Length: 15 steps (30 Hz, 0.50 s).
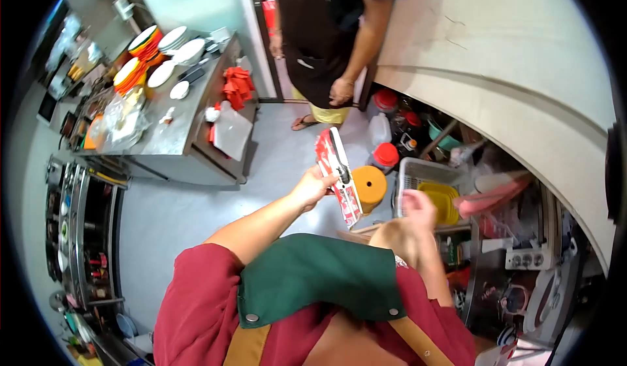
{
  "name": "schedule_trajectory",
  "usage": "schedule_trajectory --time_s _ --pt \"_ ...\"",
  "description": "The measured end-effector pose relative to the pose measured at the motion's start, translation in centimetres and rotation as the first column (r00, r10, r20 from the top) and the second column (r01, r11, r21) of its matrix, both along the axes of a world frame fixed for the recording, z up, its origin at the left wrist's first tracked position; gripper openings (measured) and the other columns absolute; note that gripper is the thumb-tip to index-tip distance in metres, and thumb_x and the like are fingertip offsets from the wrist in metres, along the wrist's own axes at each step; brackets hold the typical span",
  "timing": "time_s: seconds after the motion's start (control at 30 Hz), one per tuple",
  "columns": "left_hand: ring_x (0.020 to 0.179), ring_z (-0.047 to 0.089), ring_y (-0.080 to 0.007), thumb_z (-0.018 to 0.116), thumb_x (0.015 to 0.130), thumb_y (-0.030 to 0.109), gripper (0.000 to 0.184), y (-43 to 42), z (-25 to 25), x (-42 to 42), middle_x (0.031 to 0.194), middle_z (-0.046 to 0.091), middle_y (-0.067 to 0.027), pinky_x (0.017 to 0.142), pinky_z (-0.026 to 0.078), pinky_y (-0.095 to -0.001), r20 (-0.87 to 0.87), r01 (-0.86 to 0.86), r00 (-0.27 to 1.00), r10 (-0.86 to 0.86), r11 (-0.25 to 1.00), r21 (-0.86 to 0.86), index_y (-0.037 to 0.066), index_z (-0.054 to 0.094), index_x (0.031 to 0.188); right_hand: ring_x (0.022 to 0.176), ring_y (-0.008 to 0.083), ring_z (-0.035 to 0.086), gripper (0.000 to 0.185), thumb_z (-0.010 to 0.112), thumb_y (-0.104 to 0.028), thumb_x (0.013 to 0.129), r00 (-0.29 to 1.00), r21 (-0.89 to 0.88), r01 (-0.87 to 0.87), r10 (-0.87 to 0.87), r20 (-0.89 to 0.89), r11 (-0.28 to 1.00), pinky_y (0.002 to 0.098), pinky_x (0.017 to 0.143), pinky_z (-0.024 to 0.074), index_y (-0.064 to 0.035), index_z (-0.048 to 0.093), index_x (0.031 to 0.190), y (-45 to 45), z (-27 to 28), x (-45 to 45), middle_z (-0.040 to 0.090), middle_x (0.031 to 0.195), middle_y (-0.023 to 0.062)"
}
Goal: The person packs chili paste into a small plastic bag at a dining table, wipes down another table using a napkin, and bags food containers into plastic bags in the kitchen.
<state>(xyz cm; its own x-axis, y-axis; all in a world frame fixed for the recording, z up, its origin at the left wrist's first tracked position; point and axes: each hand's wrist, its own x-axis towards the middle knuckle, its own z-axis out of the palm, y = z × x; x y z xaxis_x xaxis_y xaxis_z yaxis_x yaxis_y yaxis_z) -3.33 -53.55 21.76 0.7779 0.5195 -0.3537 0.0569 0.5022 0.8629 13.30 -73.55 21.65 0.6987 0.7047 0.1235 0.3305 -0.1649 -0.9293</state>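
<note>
Left hand [315,188] closed round red-white package [337,161]; right hand [420,210] blurred near yellow basket [445,201], grip unclear.

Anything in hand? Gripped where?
Left hand: a long red-and-white item, held by one long edge, around its middle. Right hand: motion-blurred, no held thing visible, but can't tell for sure.

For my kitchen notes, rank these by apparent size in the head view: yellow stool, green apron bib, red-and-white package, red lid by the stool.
1. Green apron bib
2. Red-and-white package and yellow stool: unsure, package nearer
3. Red lid
</note>
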Motion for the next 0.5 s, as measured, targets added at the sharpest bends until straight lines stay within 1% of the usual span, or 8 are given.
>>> schedule_trajectory --time_s 0.03,0.07,0.17,0.2,0.27,0.33,0.47,0.5 --pt "0.079 0.057 -0.0147 0.051 0.082 0.010 0.018 0.5 0.1 -1.2 0.088 0.058 -0.0041 0.069 0.049 -0.0320 0.025 -0.037 0.999 0.036 0.999 0.025 0.005 0.049 0.099 0.075 0.0115 0.053 0.032 0.062 -0.007 0.074 0.944 0.201 -0.203 0.246 -0.219 0.958 0.0229 0.067 0.0447 -0.0030 0.050 0.104 4.3 -2.1 -3.1 0.055 0.085 0.0041" --pt "0.079 0.057 -0.0152 0.053 0.080 0.008 0.021 1.1 0.1 -2.5 0.087 0.057 -0.0054 0.069 0.049 -0.0321 0.066 -0.093 0.994 0.092 0.995 0.024 0.004 0.048 0.099 0.073 0.0118 0.054 0.046 0.063 -0.002 0.071 0.936 -0.017 -0.351 0.350 -0.022 0.936 0.0232 0.063 0.0452 -0.0026 0.043 0.112 7.9 -1.5 -6.2 0.055 0.090 0.0034" --pt "0.078 0.058 -0.0160 0.057 0.077 0.007 0.026 5.2 -1.3 -8.1 0.088 0.057 -0.0065 0.069 0.049 -0.0294 0.223 -0.275 0.938 0.265 0.961 0.015 0.004 0.045 0.100 0.061 0.0104 0.052 0.047 0.063 -0.004 0.071 0.819 0.102 -0.458 0.464 -0.337 0.883 0.0203 0.056 0.0439 -0.0003 0.039 0.111 16.0 -0.8 -13.8 0.055 0.079 0.0064" --pt "0.075 0.058 -0.0131 0.058 0.078 0.009 0.025 6.5 -1.0 -10.8 0.088 0.057 -0.0051 0.065 0.049 -0.0270 0.194 -0.311 0.934 0.300 0.950 0.030 0.004 0.046 0.099 0.060 0.0096 0.052 0.048 0.063 -0.003 0.072 0.725 0.182 -0.476 0.501 -0.473 0.860 0.0193 0.053 0.0432 0.0000 0.037 0.112 18.4 -2.0 -15.7 0.055 0.078 0.0059" --pt "0.072 0.057 -0.0096 0.058 0.079 0.013 0.024 9.4 -1.9 -16.7 0.088 0.058 -0.0035 0.059 0.047 -0.0242 0.148 -0.336 0.937 0.317 0.933 0.132 0.005 0.047 0.099 0.061 0.0070 0.051 0.035 0.061 -0.003 0.074 0.566 0.196 -0.499 0.489 -0.663 0.844 0.0176 0.050 0.0410 0.0012 0.042 0.102 22.2 -1.5 -20.4 0.055 0.076 0.0045" --pt "0.072 0.056 -0.0084 0.054 0.083 0.018 0.021 12.0 -2.6 -22.7 0.086 0.058 -0.0007 0.057 0.046 -0.0239 0.204 -0.415 0.889 0.409 0.910 -0.014 0.008 0.049 0.101 0.061 0.0079 0.052 0.025 0.058 -0.008 0.078 0.426 0.223 -0.562 0.510 -0.748 0.797 0.0184 0.051 0.0416 0.0005 0.044 0.097 26.2 -2.7 -25.1 0.056 0.078 0.0047" --pt "0.077 0.057 -0.0093 0.050 0.085 0.019 0.016 18.3 -2.3 -34.3 0.090 0.059 0.0005 0.062 0.045 -0.0253 0.207 -0.565 0.806 0.554 0.825 -0.010 0.011 0.052 0.099 0.060 0.0086 0.052 0.021 0.053 -0.016 0.083 0.403 0.242 -0.502 0.471 -0.784 0.831 0.0200 0.051 0.0421 -0.0018 0.045 0.096 34.2 -3.3 -35.1 0.057 0.080 0.0045" --pt "0.077 0.056 -0.0090 0.050 0.085 0.020 0.016 20.2 -2.5 -36.4 0.090 0.059 0.0010 0.063 0.044 -0.0248 0.122 -0.596 0.800 0.588 0.802 0.042 0.012 0.052 0.098 0.059 0.0089 0.052 0.020 0.051 -0.018 0.084 0.484 0.242 -0.514 0.512 -0.710 0.823 0.0204 0.050 0.0415 -0.0030 0.045 0.095 36.3 -2.5 -37.0 0.057 0.079 0.0043"
